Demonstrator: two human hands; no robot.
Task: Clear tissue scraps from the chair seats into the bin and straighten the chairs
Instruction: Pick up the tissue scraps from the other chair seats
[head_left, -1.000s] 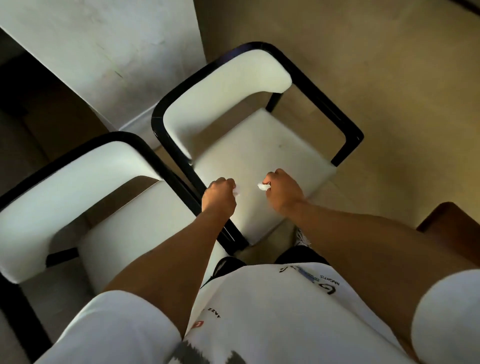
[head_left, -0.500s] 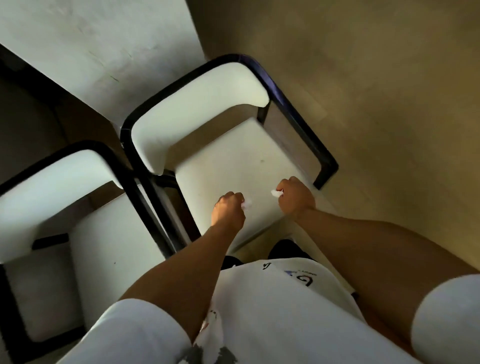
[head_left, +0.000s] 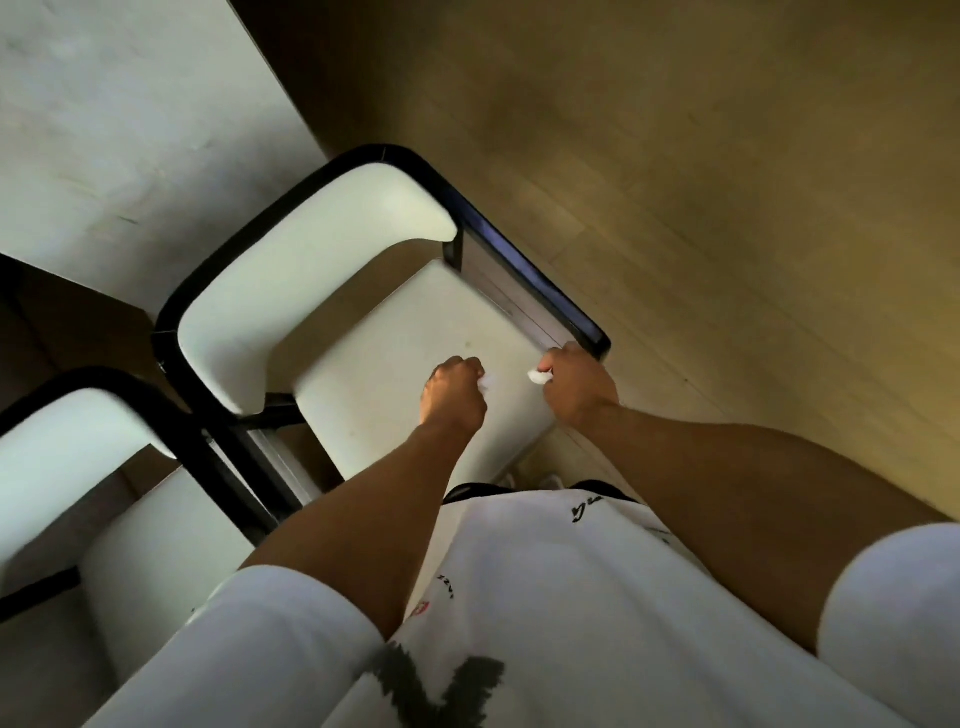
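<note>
Honestly the main risk right now is dropping the bits. There are 2 tissue scraps in play: 1 small white scrap (head_left: 538, 376) pokes out of the right hand (head_left: 577, 387), pinched at the thumb side, and another scrap (head_left: 485, 383) barely shows at the edge of the left hand (head_left: 453, 397), whose fingers are curled into a fist around it. Both hands hang just above the front part of the near chair seat (head_left: 395, 364), with the right hand close to the black armrest (head_left: 524, 270).

Since so little of each scrap sticks out, I'd guess a loose grip or a bump against that armrest could let a piece slip back onto the seat or down to the wooden floor (head_left: 727, 208), where pale tissue would be easy to miss in this dim light. The bin isn't in view anywhere, so the carry could be a bit of a walk with both fists full.

Also, the 2nd chair (head_left: 104, 467) sits tight against the first at an angle by the white tabletop (head_left: 104, 130), so straightening 1 with occupied hands might knock the frames together. The frame is blurry, so I can't tell if any more scraps are left on either seat.
</note>
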